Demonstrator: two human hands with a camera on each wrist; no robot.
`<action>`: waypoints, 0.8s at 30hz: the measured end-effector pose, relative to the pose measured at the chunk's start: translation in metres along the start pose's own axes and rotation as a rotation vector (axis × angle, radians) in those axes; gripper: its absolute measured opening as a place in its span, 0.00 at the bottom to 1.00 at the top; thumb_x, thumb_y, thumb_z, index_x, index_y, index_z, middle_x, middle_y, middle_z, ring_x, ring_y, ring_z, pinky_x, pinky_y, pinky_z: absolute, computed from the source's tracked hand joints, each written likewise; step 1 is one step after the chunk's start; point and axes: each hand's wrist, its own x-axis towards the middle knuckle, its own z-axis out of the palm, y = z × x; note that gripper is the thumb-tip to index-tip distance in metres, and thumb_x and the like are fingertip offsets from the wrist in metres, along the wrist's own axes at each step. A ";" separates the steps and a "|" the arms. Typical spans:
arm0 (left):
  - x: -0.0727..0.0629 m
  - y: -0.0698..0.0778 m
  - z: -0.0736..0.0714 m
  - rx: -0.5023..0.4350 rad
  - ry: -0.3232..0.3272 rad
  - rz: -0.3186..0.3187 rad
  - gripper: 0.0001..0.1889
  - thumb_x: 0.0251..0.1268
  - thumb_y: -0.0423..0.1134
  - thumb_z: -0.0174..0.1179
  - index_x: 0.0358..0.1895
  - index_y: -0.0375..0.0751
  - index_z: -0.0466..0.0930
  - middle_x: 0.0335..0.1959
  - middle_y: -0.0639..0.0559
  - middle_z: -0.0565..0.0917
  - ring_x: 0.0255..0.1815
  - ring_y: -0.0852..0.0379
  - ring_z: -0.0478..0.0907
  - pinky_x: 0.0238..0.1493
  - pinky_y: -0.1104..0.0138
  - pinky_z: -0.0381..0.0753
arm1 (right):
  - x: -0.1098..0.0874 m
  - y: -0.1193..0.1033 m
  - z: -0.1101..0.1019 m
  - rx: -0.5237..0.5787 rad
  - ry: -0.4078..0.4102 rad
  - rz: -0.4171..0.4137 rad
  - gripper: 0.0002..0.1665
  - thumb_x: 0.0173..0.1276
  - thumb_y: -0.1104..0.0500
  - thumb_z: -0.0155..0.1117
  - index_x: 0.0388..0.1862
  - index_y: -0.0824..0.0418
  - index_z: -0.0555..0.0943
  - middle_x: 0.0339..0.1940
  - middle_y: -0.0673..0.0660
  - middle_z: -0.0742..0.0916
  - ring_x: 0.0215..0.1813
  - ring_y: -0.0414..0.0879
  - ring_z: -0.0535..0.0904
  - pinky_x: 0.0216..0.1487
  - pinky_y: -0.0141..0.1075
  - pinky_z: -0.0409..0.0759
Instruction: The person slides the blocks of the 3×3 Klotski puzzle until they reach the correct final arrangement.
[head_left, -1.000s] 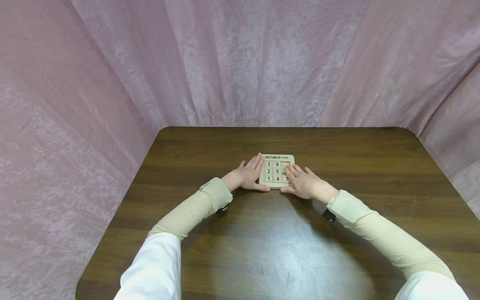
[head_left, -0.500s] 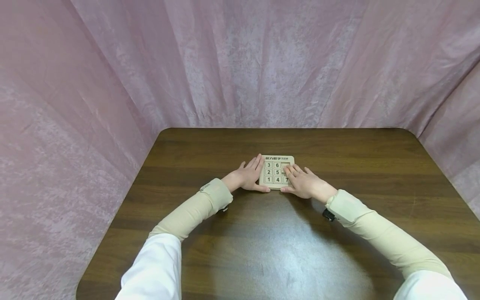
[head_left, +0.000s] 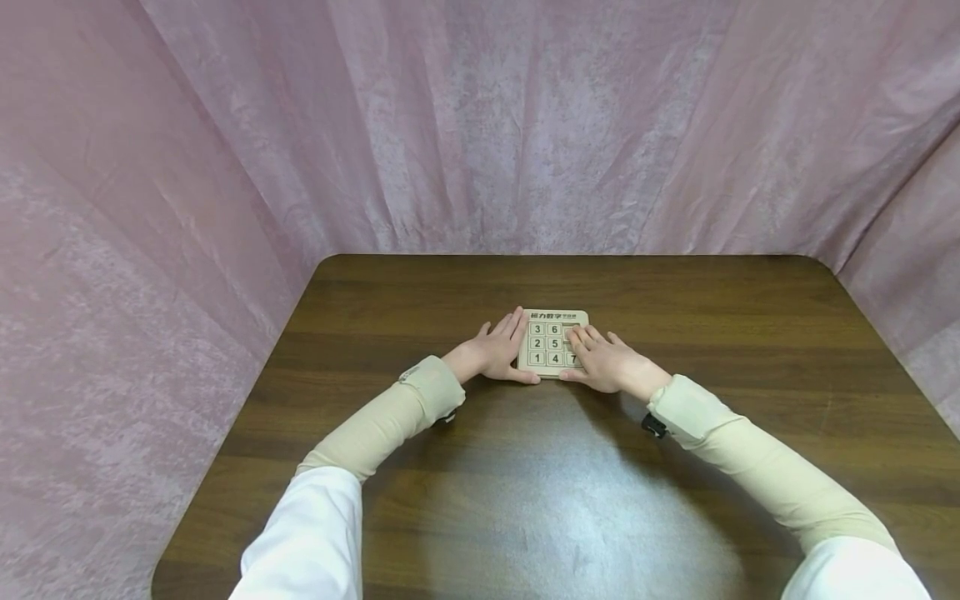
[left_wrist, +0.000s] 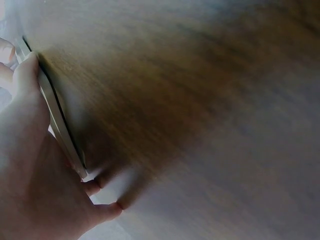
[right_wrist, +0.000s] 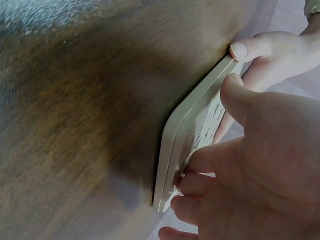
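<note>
A pale number sliding puzzle (head_left: 546, 343) lies flat on the table, with tiles 3, 6, 2, 5, 1, 4 and 7 readable. My left hand (head_left: 498, 350) rests along its left side, fingers straight, thumb at the front edge. From the right, my right hand (head_left: 606, 365) lays its fingers on the right column of tiles, its thumb near the front edge; the tile under these fingers is mostly covered. In the right wrist view, gently bent fingers (right_wrist: 200, 184) touch the puzzle's face. The left wrist view shows the puzzle's side (left_wrist: 59, 120) beside my left palm.
The dark wooden table (head_left: 420, 517) has rounded corners and a bright glare patch in front of the puzzle. Pink curtains (head_left: 480, 125) hang behind the table and at both sides.
My right hand has shifted slightly left and away from me, and the tile under its fingers seems to have slid up in the right column. The left hand stays in place.
</note>
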 end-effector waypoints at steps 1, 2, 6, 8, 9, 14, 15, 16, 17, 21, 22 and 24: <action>0.000 0.000 0.000 -0.001 -0.001 0.000 0.62 0.57 0.78 0.45 0.76 0.39 0.20 0.79 0.43 0.24 0.81 0.49 0.31 0.76 0.46 0.47 | 0.000 0.000 0.000 -0.001 0.001 0.000 0.47 0.75 0.38 0.45 0.76 0.73 0.51 0.77 0.71 0.57 0.78 0.66 0.50 0.72 0.63 0.52; 0.000 0.000 0.000 -0.001 -0.002 0.001 0.62 0.57 0.78 0.45 0.76 0.39 0.20 0.79 0.43 0.24 0.81 0.49 0.31 0.76 0.46 0.47 | 0.001 0.000 0.000 -0.001 0.002 0.001 0.47 0.75 0.38 0.45 0.76 0.73 0.51 0.77 0.71 0.57 0.78 0.66 0.50 0.72 0.63 0.52; -0.001 0.000 -0.001 -0.006 -0.002 0.002 0.62 0.57 0.77 0.45 0.76 0.39 0.20 0.78 0.43 0.24 0.81 0.49 0.31 0.76 0.46 0.46 | 0.003 0.001 0.000 -0.001 0.005 0.007 0.48 0.75 0.38 0.45 0.76 0.73 0.51 0.77 0.71 0.57 0.78 0.66 0.50 0.72 0.63 0.52; -0.001 0.000 -0.001 -0.006 -0.003 0.002 0.62 0.57 0.78 0.45 0.76 0.39 0.20 0.78 0.43 0.24 0.81 0.49 0.31 0.76 0.46 0.47 | 0.004 0.001 0.001 -0.002 0.002 0.010 0.48 0.75 0.37 0.45 0.76 0.73 0.50 0.77 0.70 0.57 0.78 0.65 0.50 0.72 0.63 0.52; -0.001 0.000 -0.001 -0.008 -0.003 0.002 0.62 0.57 0.77 0.45 0.76 0.39 0.20 0.78 0.43 0.24 0.81 0.49 0.31 0.76 0.46 0.46 | 0.004 0.002 0.001 -0.003 -0.001 0.012 0.49 0.75 0.37 0.45 0.76 0.73 0.50 0.77 0.70 0.57 0.78 0.65 0.50 0.73 0.63 0.52; -0.001 0.000 -0.001 -0.030 -0.005 0.003 0.62 0.58 0.77 0.46 0.76 0.39 0.20 0.78 0.43 0.23 0.81 0.49 0.31 0.76 0.46 0.46 | 0.006 0.003 0.001 -0.004 -0.009 0.016 0.49 0.75 0.37 0.44 0.76 0.73 0.49 0.77 0.71 0.56 0.78 0.65 0.49 0.73 0.62 0.52; -0.001 0.000 -0.001 -0.031 -0.005 0.004 0.62 0.58 0.76 0.46 0.76 0.40 0.20 0.78 0.44 0.24 0.81 0.49 0.31 0.76 0.46 0.46 | 0.007 0.003 0.001 -0.004 -0.011 0.017 0.49 0.75 0.37 0.44 0.76 0.73 0.49 0.77 0.71 0.56 0.78 0.65 0.49 0.73 0.62 0.52; -0.001 0.000 -0.001 -0.032 -0.006 0.004 0.62 0.58 0.76 0.46 0.76 0.40 0.20 0.78 0.44 0.23 0.81 0.49 0.31 0.76 0.46 0.46 | 0.007 0.003 0.001 -0.004 -0.012 0.018 0.49 0.75 0.37 0.44 0.76 0.73 0.49 0.77 0.71 0.56 0.78 0.65 0.49 0.73 0.62 0.52; -0.001 0.000 -0.001 -0.033 -0.006 0.004 0.62 0.58 0.76 0.47 0.76 0.40 0.20 0.79 0.44 0.24 0.81 0.49 0.31 0.76 0.46 0.46 | 0.007 0.003 0.001 -0.004 -0.014 0.020 0.49 0.75 0.36 0.44 0.76 0.73 0.49 0.77 0.70 0.56 0.78 0.65 0.49 0.73 0.62 0.51; -0.002 0.001 -0.001 -0.029 -0.005 0.004 0.62 0.58 0.76 0.46 0.76 0.40 0.20 0.79 0.43 0.24 0.81 0.49 0.31 0.76 0.46 0.46 | 0.008 0.003 0.000 -0.006 -0.017 0.023 0.50 0.75 0.36 0.44 0.76 0.73 0.48 0.77 0.70 0.55 0.78 0.65 0.49 0.73 0.62 0.51; -0.002 0.001 -0.001 -0.028 -0.003 0.004 0.62 0.58 0.76 0.46 0.76 0.39 0.20 0.79 0.43 0.24 0.81 0.49 0.31 0.76 0.46 0.46 | 0.008 0.003 -0.001 -0.007 -0.016 0.023 0.50 0.75 0.37 0.44 0.76 0.73 0.48 0.77 0.70 0.55 0.78 0.65 0.49 0.73 0.62 0.52; -0.001 0.001 -0.001 -0.023 -0.001 0.002 0.62 0.58 0.76 0.46 0.76 0.39 0.20 0.79 0.43 0.24 0.81 0.49 0.31 0.76 0.46 0.46 | 0.009 0.003 -0.001 -0.010 -0.012 0.022 0.50 0.75 0.37 0.45 0.76 0.74 0.48 0.77 0.70 0.55 0.78 0.65 0.49 0.73 0.62 0.52</action>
